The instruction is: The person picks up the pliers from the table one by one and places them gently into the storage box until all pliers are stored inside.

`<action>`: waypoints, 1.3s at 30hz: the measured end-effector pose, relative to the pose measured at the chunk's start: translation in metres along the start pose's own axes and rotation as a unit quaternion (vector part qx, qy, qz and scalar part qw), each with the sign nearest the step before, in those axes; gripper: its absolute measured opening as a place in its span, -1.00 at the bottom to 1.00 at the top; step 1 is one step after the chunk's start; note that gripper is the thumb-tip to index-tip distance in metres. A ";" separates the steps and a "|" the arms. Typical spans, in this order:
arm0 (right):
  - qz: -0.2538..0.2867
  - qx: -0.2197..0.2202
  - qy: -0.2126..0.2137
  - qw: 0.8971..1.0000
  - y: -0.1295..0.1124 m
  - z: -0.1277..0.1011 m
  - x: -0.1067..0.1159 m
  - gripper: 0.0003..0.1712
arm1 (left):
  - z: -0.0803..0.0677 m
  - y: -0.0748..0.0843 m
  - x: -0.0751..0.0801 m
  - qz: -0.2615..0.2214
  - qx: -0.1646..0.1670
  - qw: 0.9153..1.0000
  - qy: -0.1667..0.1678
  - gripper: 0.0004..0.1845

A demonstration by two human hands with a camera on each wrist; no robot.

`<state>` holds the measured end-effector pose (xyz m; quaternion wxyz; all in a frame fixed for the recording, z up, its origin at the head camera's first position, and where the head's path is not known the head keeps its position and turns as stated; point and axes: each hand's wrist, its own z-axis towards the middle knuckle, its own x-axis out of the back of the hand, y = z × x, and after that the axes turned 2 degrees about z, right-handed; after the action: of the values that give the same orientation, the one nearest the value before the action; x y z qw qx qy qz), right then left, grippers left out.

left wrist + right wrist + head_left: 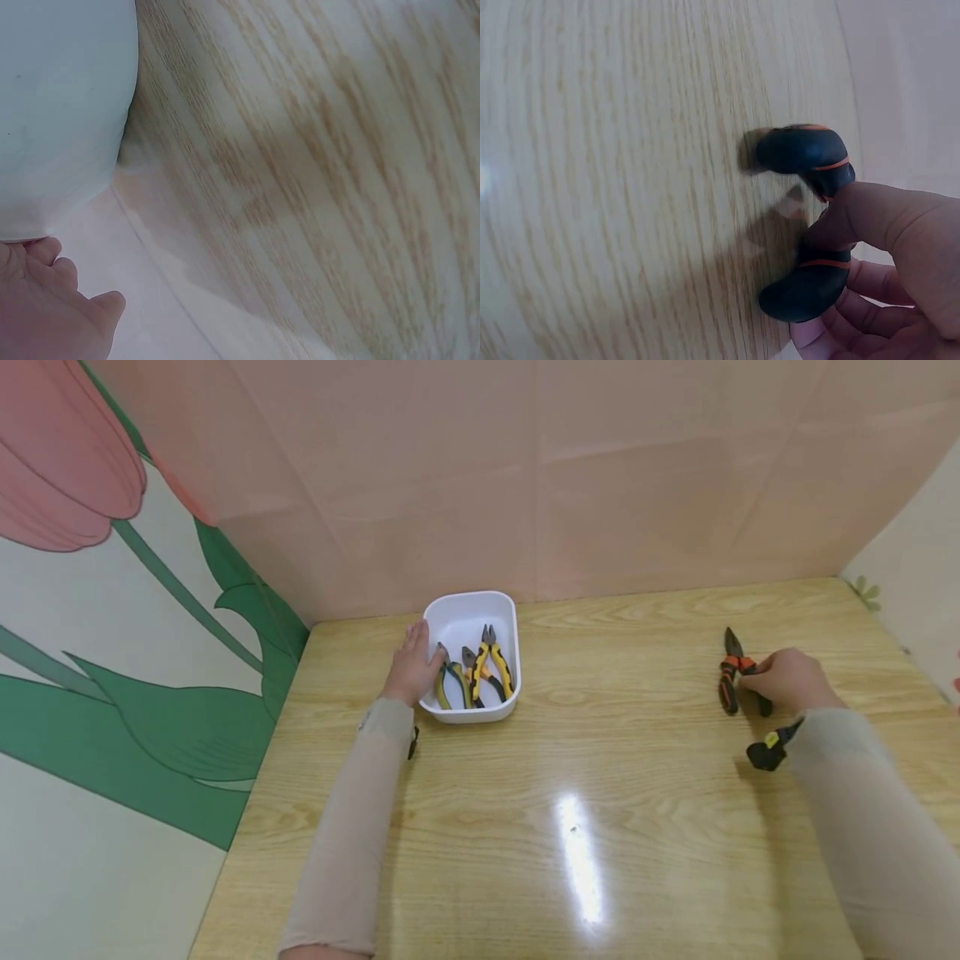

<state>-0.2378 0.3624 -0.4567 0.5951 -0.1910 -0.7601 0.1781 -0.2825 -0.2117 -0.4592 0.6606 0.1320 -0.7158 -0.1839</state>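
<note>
A white tub stands at the back of the wooden table and holds yellow-and-black pliers and green-handled pliers. My left hand rests against the tub's left wall, fingers fairly straight; the left wrist view shows the white tub and the hand beside it. My right hand grips orange-and-black pliers lying on the table at the right, nose pointing away. In the right wrist view the fingers curl round the black handles.
Pink panels wall in the back of the table, a tulip-patterned panel stands on the left. A black-and-yellow strap sits on my right wrist. Bare wood spreads across the middle and front.
</note>
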 end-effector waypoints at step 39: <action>0.270 -0.099 -0.089 0.954 0.000 -0.002 0.002 -0.53 | -0.004 -0.001 0.004 0.010 0.000 1.000 -0.004 -0.21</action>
<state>-0.2363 0.3637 -0.4548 0.4331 -0.4301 -0.7439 0.2722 -0.2793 -0.2146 -0.4556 0.6594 0.1238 -0.7199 -0.1778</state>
